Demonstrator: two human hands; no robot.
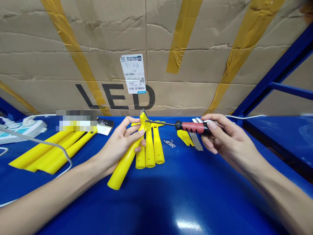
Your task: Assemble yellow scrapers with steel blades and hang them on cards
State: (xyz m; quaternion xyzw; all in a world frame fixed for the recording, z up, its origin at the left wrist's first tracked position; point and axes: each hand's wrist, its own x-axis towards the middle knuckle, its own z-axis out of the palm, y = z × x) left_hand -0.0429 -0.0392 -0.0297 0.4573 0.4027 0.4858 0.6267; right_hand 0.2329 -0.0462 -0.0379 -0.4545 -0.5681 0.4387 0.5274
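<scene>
My left hand (122,143) is closed around a yellow scraper handle (124,166), tilted with its head up and a metal blade (142,112) at the top. In my right hand (225,133) is a screwdriver (193,127) with a red and black grip, held level. Its tip meets the head of the scraper; the screw there is too small to make out. Behind the held scraper, several yellow handles (150,150) lie side by side. Small screws (170,143) are piled to their right. Yellow plastic pieces (184,137) and grey metal blades (196,141) lie under the screwdriver.
More yellow scrapers (56,150) lie at left, beside a white power strip (31,130) and a grey cable (49,137). A large cardboard box (161,42) stands behind the blue table (171,202). A blue metal frame (276,75) rises at right.
</scene>
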